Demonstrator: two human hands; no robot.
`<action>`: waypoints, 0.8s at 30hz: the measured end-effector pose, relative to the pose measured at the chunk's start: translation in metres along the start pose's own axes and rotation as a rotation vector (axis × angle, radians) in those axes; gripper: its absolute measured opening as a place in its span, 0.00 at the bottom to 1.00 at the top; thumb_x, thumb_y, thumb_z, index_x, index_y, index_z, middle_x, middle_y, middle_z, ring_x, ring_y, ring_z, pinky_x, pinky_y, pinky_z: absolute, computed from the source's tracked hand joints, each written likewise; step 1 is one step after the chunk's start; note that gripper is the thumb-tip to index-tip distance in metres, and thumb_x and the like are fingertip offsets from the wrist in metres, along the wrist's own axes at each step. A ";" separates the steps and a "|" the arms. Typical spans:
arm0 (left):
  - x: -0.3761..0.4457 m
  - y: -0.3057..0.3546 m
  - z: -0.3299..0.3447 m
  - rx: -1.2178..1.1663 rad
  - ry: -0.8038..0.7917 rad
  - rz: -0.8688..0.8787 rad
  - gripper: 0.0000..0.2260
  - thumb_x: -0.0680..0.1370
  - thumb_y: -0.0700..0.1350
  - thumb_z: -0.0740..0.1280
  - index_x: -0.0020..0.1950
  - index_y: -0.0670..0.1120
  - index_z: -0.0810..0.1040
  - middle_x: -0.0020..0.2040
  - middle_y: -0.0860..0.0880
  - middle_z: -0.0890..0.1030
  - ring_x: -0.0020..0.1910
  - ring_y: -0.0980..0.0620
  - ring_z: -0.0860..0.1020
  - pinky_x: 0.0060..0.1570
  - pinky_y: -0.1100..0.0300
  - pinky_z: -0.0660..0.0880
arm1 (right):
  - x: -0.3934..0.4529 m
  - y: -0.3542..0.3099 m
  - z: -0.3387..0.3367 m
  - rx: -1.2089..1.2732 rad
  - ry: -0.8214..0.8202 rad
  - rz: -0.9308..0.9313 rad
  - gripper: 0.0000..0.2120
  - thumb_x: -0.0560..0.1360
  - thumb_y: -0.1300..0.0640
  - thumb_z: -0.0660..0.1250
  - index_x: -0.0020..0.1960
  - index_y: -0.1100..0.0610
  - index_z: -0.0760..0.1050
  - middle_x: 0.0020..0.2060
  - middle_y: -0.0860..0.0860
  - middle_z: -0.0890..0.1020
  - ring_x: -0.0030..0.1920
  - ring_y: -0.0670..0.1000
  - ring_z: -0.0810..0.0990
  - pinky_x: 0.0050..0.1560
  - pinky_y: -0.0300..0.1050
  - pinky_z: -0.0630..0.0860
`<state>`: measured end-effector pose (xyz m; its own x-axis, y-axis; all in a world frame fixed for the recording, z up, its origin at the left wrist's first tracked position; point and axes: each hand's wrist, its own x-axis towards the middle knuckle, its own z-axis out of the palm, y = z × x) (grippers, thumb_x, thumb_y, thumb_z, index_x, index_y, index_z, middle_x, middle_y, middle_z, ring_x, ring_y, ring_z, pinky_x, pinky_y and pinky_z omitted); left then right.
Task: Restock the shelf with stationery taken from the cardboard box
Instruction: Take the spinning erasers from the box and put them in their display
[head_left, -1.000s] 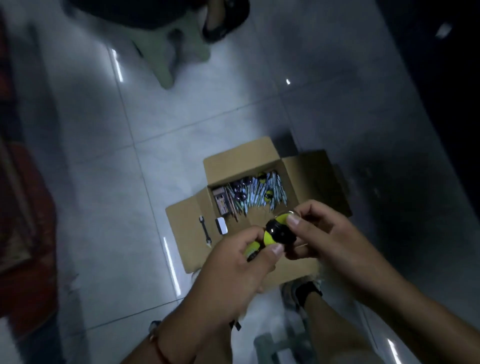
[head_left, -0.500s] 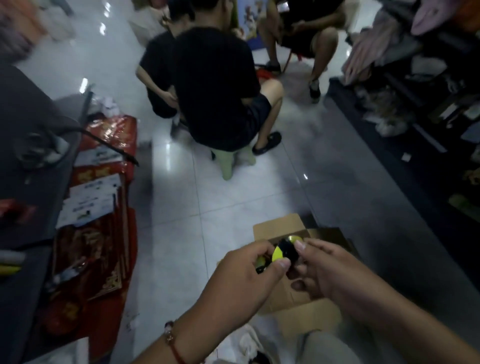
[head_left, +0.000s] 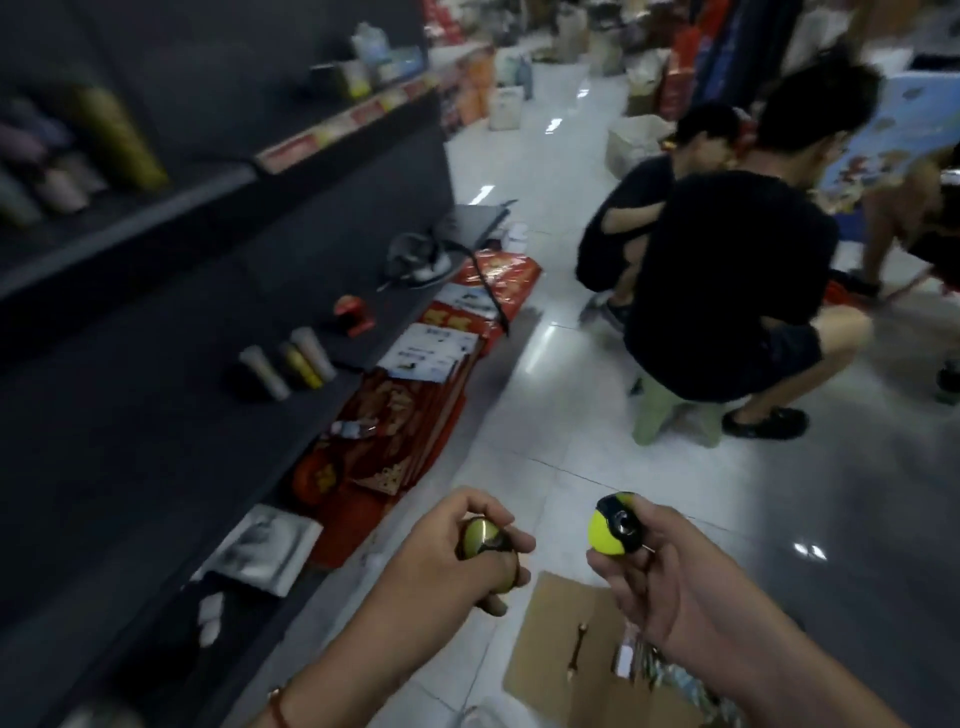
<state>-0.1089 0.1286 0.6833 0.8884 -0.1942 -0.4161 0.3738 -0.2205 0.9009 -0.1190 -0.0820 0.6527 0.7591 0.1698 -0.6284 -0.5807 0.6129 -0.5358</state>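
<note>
Separating since half a second ago, the two round yellow-and-black stationery pieces now sit apart at lower centre: the left hand curls around a dull yellow ball, the right hand pinches a bright yellow-and-black ball. Below them lies the open brown cardboard box; the dark shelf fills the frame's left.
</note>
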 end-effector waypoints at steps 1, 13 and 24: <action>-0.009 -0.003 -0.014 -0.013 0.071 0.000 0.11 0.76 0.32 0.65 0.55 0.45 0.74 0.48 0.48 0.85 0.46 0.44 0.84 0.38 0.57 0.76 | 0.006 0.005 0.013 -0.058 -0.011 0.005 0.15 0.66 0.51 0.69 0.48 0.59 0.81 0.35 0.54 0.82 0.33 0.51 0.84 0.26 0.38 0.78; -0.082 -0.056 -0.226 0.132 0.684 0.165 0.06 0.80 0.56 0.61 0.49 0.60 0.78 0.39 0.52 0.81 0.34 0.57 0.75 0.38 0.57 0.72 | 0.078 0.082 0.248 -1.096 -0.441 -0.312 0.03 0.73 0.53 0.72 0.45 0.50 0.84 0.38 0.50 0.86 0.35 0.46 0.82 0.38 0.38 0.78; -0.118 -0.018 -0.483 0.588 1.006 0.251 0.07 0.81 0.59 0.58 0.50 0.62 0.75 0.37 0.58 0.79 0.35 0.59 0.77 0.34 0.59 0.73 | 0.151 0.166 0.513 -1.162 -0.726 -0.650 0.09 0.71 0.46 0.72 0.51 0.42 0.82 0.44 0.36 0.84 0.45 0.36 0.81 0.43 0.32 0.74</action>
<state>-0.0914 0.6174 0.7761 0.8274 0.4848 0.2836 0.2135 -0.7385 0.6396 0.0498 0.4412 0.7577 0.7415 0.6626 0.1054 0.2634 -0.1430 -0.9540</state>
